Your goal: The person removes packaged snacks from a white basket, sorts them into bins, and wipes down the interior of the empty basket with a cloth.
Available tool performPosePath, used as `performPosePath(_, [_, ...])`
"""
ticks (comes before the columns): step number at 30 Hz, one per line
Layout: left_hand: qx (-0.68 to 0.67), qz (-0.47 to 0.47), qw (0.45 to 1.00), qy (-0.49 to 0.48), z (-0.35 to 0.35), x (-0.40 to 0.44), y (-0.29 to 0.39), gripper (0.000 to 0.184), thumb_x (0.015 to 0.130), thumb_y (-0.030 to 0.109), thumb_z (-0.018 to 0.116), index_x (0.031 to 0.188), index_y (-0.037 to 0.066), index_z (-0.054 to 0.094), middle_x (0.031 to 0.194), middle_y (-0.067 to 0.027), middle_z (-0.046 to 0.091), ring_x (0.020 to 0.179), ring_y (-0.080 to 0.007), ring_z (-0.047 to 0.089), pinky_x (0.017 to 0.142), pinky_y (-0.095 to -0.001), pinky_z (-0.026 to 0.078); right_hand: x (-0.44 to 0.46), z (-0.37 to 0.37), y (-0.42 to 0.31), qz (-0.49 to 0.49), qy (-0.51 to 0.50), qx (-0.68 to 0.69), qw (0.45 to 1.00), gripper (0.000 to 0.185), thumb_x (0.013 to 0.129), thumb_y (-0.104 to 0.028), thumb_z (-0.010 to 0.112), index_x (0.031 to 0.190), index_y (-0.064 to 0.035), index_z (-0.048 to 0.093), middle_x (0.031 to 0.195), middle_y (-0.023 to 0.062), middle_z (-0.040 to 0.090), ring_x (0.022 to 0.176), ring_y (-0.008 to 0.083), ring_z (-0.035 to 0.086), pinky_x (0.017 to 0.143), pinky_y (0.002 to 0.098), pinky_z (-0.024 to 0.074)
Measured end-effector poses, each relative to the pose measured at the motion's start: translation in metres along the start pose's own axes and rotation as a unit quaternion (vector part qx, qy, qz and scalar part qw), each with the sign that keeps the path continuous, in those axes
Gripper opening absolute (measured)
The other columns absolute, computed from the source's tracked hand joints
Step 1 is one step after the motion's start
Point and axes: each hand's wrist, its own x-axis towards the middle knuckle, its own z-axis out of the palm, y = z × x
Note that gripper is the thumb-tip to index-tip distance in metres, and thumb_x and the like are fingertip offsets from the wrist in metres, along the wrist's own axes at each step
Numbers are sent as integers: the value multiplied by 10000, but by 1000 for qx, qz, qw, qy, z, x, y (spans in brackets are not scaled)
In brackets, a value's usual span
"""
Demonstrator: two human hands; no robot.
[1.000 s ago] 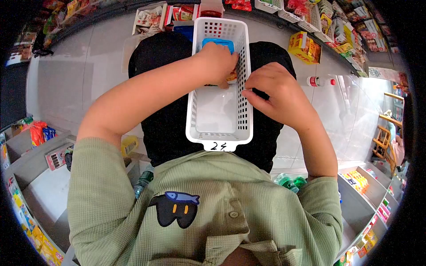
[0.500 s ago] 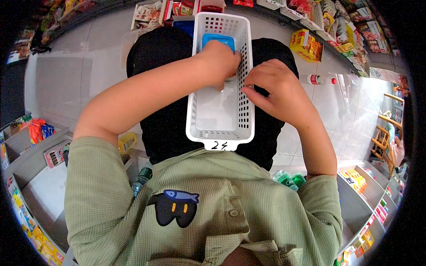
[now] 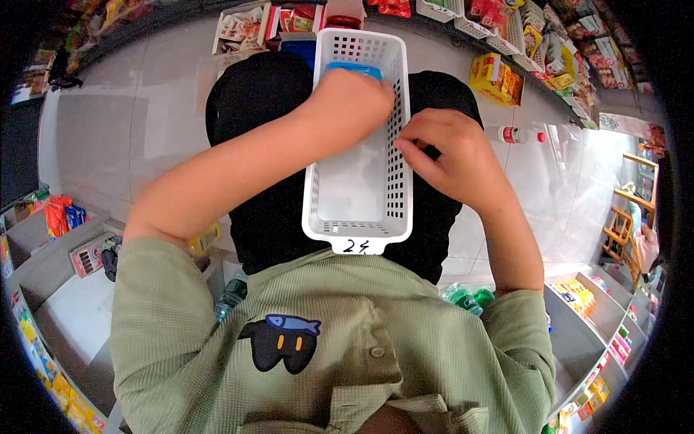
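A white plastic basket (image 3: 400,189) with perforated walls rests on my lap, its near tab marked with handwritten black characters. My left hand (image 3: 352,103) reaches inside its far half, curled with the knuckles up; the fingertips are hidden beneath it. Just beyond the knuckles, a blue item (image 3: 356,69) lies at the basket's far end, partly covered by the hand. What the left fingers hold cannot be made out. On the basket's right rim, my right hand (image 3: 452,152) is closed, thumb and bent fingers pinching the wall.
Boxes of packaged snacks (image 3: 242,30) stand beyond my knees. To the right are a yellow carton (image 3: 497,78) and a bottle with a red cap (image 3: 520,135) on the tiled floor. Stocked shelves (image 3: 557,50) curve along the far right. Green bottles (image 3: 468,297) sit beside my hip.
My left hand has shifted slightly within the basket and now covers more of the blue item. The basket appears slightly lower in view. My right hand stays at the rim.
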Motion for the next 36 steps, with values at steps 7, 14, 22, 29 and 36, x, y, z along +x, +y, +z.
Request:
performPosePath(7, [18,-107,989,95,-17,2,-18,224,882,230,517,803,68,650,707,-139,656,654,-298,657,566,-424,521,5,4,11,255,15,237,937,275,874,-253,608,811,13,632,671,99,621,513,152,567,456,292,424])
performPosePath(14, [95,-109,949,280,-65,2,-30,222,899,262,522,965,104,663,793,-93,674,692,-267,656,586,-384,518,60,-18,15,331,37,404,852,454,946,-433,429,857,-25,610,679,69,621,507,115,548,400,222,356])
performPosePath(22, [127,-80,933,327,-57,20,-49,153,755,143,614,888,67,626,762,-80,656,696,-226,671,562,-344,532,110,-24,32,257,67,506,821,459,879,-494,522,857,-47,623,764,67,643,597,127,581,480,256,394])
performPosePath(29, [31,-101,969,223,-43,36,-65,452,790,268,631,1191,67,574,983,-119,653,858,-298,636,707,-394,524,126,-8,70,297,80,465,830,214,898,-237,537,907,-33,598,821,68,622,624,153,590,488,257,424])
performPosePath(36, [-348,-242,873,240,-13,88,-138,691,810,452,665,1247,-54,492,1100,-229,604,889,-267,635,747,-343,517,148,3,150,341,70,510,787,177,909,-179,486,976,-31,555,814,74,601,616,174,566,496,270,420])
